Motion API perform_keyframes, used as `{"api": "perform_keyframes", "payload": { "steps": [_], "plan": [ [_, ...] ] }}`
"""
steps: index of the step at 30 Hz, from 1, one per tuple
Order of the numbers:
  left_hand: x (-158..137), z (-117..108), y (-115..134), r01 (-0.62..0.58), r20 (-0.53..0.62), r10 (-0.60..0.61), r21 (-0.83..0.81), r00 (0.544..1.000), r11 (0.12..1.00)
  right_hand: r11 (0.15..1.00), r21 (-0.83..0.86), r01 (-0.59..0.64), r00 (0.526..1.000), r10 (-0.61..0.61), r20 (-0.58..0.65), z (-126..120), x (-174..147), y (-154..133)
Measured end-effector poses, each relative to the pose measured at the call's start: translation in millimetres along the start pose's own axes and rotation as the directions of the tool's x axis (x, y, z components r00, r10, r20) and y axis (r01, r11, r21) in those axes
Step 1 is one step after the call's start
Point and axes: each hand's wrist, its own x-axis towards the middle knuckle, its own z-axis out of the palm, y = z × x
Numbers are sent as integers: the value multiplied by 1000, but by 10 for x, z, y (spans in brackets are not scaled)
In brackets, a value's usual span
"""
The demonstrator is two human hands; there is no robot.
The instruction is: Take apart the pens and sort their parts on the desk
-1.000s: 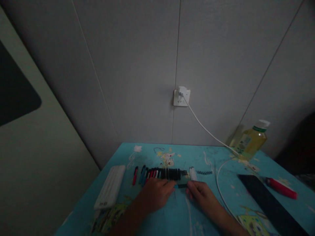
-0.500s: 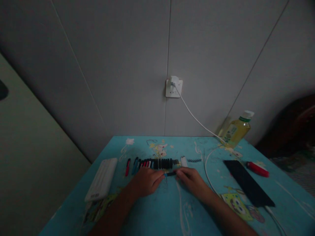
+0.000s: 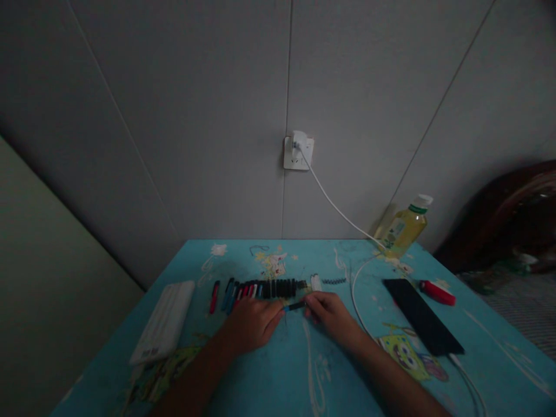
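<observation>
Between my two hands is a slim pen (image 3: 295, 306), dark along most of its length with a blue part at the left. My left hand (image 3: 255, 319) pinches its blue end. The fingers of my right hand (image 3: 326, 311) are closed at its dark end. Just beyond the hands lies a row of parts: red and blue pen barrels (image 3: 245, 289), several short black pieces (image 3: 280, 288), white sticks (image 3: 315, 282) and small dark springs (image 3: 334, 281). A red pen piece (image 3: 214, 297) lies apart at the row's left end.
A white power bank (image 3: 164, 321) lies on the left of the blue patterned table (image 3: 278, 382). To the right are a dark phone (image 3: 423, 315) with a cable, a red tool (image 3: 438, 292) and a bottle of yellow drink (image 3: 403, 231). A white cable (image 3: 334, 205) hangs from the wall socket (image 3: 298, 153).
The whole view has shifted, so things appear further left. Both hands still hold the pen at its ends, and the right fingers look slightly more curled.
</observation>
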Motion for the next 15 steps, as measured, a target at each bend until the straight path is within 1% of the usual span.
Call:
{"api": "perform_keyframes", "payload": {
  "steps": [2, 5, 9, 12, 15],
  "plan": [
    [5, -5, 7, -1, 5, 1, -11, 1000, 1000, 1000, 13, 15, 1000, -14, -15, -3, 3, -4],
    [13, -9, 9, 33, 8, -33, -13, 999, 999, 999, 23, 47, 997, -45, -70, -4, 7, 5],
    [16, -3, 7, 46, -6, -46, -9, 999, 999, 995, -31, 94, 987, -97, -130, -8, 6, 23],
    [15, 8, 3, 29, -37, -30, -20, 999, 999, 984, -72, 165, 976, -173, -131, -28, 5, 2],
    [14, 2, 8, 13, -56, -14, -14, 998, 1000, 978, -70, 199, 973, -205, -101, -48, 12, -22]
  ]
}}
